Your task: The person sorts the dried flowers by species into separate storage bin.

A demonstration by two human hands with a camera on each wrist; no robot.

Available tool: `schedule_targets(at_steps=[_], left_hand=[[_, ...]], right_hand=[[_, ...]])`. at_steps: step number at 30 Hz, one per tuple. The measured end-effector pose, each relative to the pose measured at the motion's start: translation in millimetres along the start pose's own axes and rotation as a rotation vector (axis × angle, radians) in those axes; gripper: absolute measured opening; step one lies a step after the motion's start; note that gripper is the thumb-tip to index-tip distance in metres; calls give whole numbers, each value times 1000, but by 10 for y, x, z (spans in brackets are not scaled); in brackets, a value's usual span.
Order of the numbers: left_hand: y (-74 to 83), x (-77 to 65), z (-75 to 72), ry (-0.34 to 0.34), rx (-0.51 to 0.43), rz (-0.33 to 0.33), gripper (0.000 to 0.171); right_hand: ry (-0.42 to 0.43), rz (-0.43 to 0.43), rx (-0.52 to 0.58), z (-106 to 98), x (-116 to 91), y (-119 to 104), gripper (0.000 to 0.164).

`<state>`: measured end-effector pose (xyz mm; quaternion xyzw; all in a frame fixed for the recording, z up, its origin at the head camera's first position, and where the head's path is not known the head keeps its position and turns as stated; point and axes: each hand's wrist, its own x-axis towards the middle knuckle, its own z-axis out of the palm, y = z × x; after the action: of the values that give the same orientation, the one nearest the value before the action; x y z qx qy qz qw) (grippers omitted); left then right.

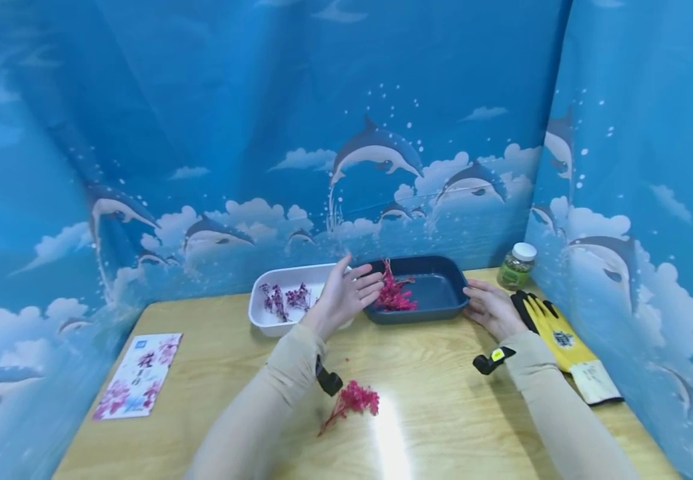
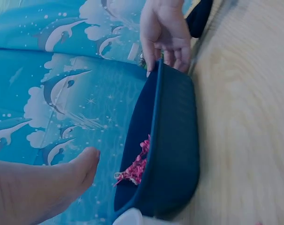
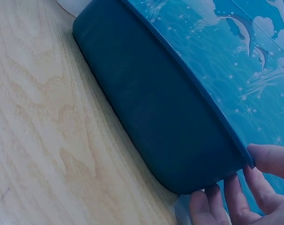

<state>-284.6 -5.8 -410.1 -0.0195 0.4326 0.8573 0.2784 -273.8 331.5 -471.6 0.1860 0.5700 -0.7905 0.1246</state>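
Note:
A dark blue rectangular tray (image 1: 436,290) stands at the back of the wooden table, with a bunch of bright pink dried flowers (image 1: 397,297) inside its left end. My right hand (image 1: 495,309) holds the tray's right end. In the right wrist view its thumb (image 3: 272,158) is at the rim and the other fingers lie against the outer end wall. Over the gap between the dark tray and a white tray (image 1: 272,329), my left hand (image 1: 345,293) is raised, palm up and fingers spread, holding nothing. Purple dried flower sprigs (image 1: 275,301) lie in the white tray.
A loose pink flower sprig (image 1: 358,398) lies on the front of the table (image 1: 442,413). At the right are a lidded jar (image 1: 515,268) and yellow work gloves (image 1: 562,337). A floral packet (image 1: 139,377) lies at the left. Dolphin-print curtains (image 1: 286,133) enclose the back and sides.

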Motion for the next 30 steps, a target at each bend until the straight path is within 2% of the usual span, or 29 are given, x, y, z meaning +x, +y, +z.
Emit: schedule_targets(at_steps=[4,8,12,16,19,21,26,30], left_hand=[[-22,-202,-88,-8,78,-3,72],[-61,-401,-174,-19,158,7,70],[-97,-598,-247,-62,251,3,69],[-146,-782,-332,-44,457,4,63],[-198,-879,-409,-10,574,-8,61],[-240,-923,-468,5,605,-18,61],[-363,-1022,-603,6,700,-5,63],[-479,-1084,-644,-13,834,19,68]], right_hand=[[2,9,2,-12,0,-21,35],[6,17,-5,-7,9,-44,48],[2,25,-11,0,9,-67,60],[2,24,-15,4,14,-94,65],[4,30,-6,-2,18,-109,67],[10,39,-4,-7,29,-109,68],[30,60,-16,5,63,-82,69],[34,69,-20,23,78,-49,70]])
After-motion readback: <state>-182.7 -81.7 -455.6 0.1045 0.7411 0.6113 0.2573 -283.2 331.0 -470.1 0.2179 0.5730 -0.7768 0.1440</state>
